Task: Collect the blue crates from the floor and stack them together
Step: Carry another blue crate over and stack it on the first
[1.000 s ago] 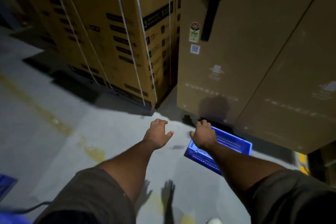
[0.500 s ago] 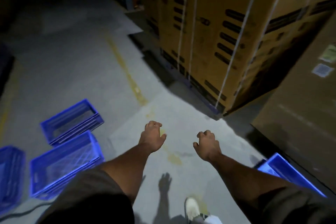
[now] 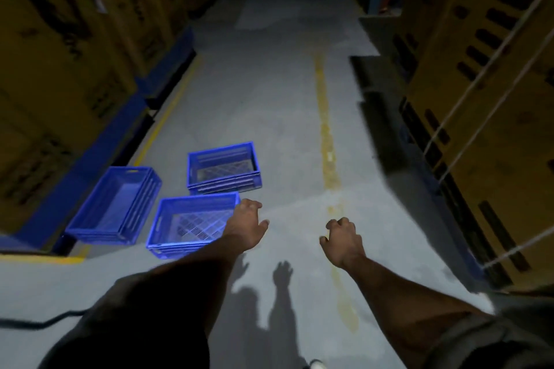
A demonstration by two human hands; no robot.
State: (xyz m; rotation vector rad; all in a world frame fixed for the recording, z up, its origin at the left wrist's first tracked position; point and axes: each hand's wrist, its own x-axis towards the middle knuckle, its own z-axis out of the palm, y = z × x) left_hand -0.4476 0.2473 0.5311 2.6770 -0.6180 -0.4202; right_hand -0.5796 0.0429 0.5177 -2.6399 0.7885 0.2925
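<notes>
Three blue plastic crates stand on the grey floor at the lower left. The nearest crate [image 3: 192, 225] sits just under and left of my left hand [image 3: 247, 223]. A second crate [image 3: 223, 168] lies behind it. The third crate [image 3: 115, 205] is tilted against the blue pallet base on the left. My left hand hovers over the near crate's right rim, fingers loosely curled, holding nothing. My right hand [image 3: 343, 238] hangs above bare floor to the right, fingers apart and curled, empty.
Tall cardboard boxes [image 3: 485, 117] with white straps line the right side of the aisle; more boxes on blue pallets [image 3: 108, 141] line the left. A yellow floor line [image 3: 325, 129] runs up the aisle. A dark cable [image 3: 39, 322] lies at the lower left.
The view has swung left, away from the crate by the big box on the right, which has left the frame. The three crates now lie ahead at the left; both hands stay empty.
</notes>
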